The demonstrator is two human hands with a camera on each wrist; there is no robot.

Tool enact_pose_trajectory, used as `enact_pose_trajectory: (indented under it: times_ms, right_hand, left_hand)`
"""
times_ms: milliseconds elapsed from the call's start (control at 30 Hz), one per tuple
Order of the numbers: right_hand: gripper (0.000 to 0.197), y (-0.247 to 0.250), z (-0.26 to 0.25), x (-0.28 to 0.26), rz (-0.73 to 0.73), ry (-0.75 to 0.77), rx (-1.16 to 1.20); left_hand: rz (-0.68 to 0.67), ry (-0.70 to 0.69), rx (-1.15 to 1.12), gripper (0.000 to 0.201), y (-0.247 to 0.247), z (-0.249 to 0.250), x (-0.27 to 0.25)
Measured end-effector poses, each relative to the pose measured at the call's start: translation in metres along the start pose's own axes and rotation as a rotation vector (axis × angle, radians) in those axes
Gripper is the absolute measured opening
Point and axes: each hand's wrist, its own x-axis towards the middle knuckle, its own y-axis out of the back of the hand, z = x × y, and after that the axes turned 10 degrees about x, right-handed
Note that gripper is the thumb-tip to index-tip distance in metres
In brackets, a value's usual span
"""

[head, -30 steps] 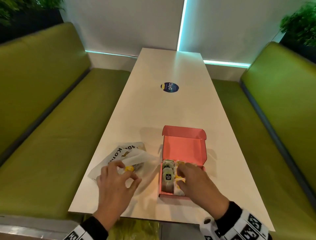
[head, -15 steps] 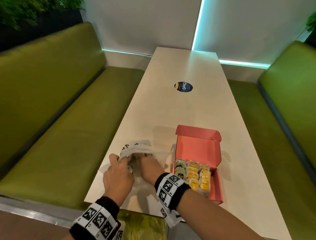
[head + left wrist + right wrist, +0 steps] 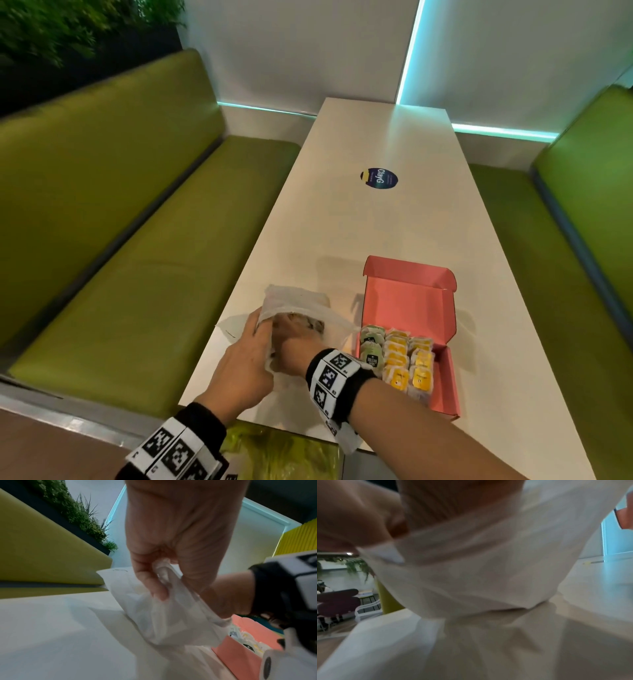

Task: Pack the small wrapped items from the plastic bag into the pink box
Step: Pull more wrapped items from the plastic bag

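A translucent white plastic bag (image 3: 301, 308) lies on the white table (image 3: 376, 222), left of the open pink box (image 3: 445, 383). The box holds rows of small wrapped items (image 3: 397, 359), green-grey on the left and yellow beside them. My left hand (image 3: 253, 346) pinches the bag's rim and holds its mouth up; the left wrist view shows the plastic bag (image 3: 163, 609) bunched between thumb and fingers. My right hand (image 3: 294, 339) reaches inside the bag, its fingers hidden by the plastic. In the right wrist view the bag (image 3: 479, 574) fills the frame, blurred.
Green benches (image 3: 137, 240) run along both sides of the long table. A round dark sticker (image 3: 379, 178) lies on the table's middle, beyond the box. The box lid (image 3: 407, 294) stands up at the far side. The table's near edge is just under my wrists.
My right hand left the pink box and went into the bag. My left hand lifted the bag's rim and now holds the mouth higher. The view shifted left.
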Motion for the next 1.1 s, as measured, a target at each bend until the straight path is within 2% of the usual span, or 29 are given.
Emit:
enact_pose_trajectory:
  times_ms: [100,167,333,400,500,600,667,800,1100]
  right_hand:
    - [0.032,0.001,-0.004,0.004,0.089,-0.029,-0.052]
    - [0.027,0.001,-0.006,0.004,0.135,-0.016,-0.108]
    - [0.029,0.003,-0.004,0.001,0.152,-0.006,0.058]
    - [0.029,0.004,-0.002,-0.004,0.163,0.024,0.116]
    - [0.026,0.011,0.0,-0.016,0.169,0.115,0.094]
    - [0.025,0.017,0.005,-0.026,0.188,0.145,0.089]
    - [0.03,0.022,0.011,-0.033,0.219,0.151,0.165]
    - [0.037,0.034,0.024,-0.05,0.282,0.165,0.465]
    - [0.034,0.028,0.035,-0.057,0.448,0.139,0.663]
  left_hand:
    - [-0.015,-0.004,0.041,0.085,0.005,0.002,-0.002]
    - [0.005,0.026,0.064,0.076,0.008,0.004,-0.003]
    - [0.042,0.084,0.138,0.056,0.007,0.005,-0.002]
    - [0.043,0.113,0.149,0.057,0.002,0.002,-0.001]
    - [0.06,0.146,0.172,0.063,-0.004,-0.002,0.001]
    - [0.099,0.156,0.171,0.068,-0.007,-0.005,0.002]
    - [0.131,0.16,0.156,0.071,-0.008,-0.007,0.003]
    - [0.138,0.177,0.178,0.068,-0.011,-0.006,0.003]
    - [0.063,0.234,0.205,0.057,-0.014,0.0,0.0]
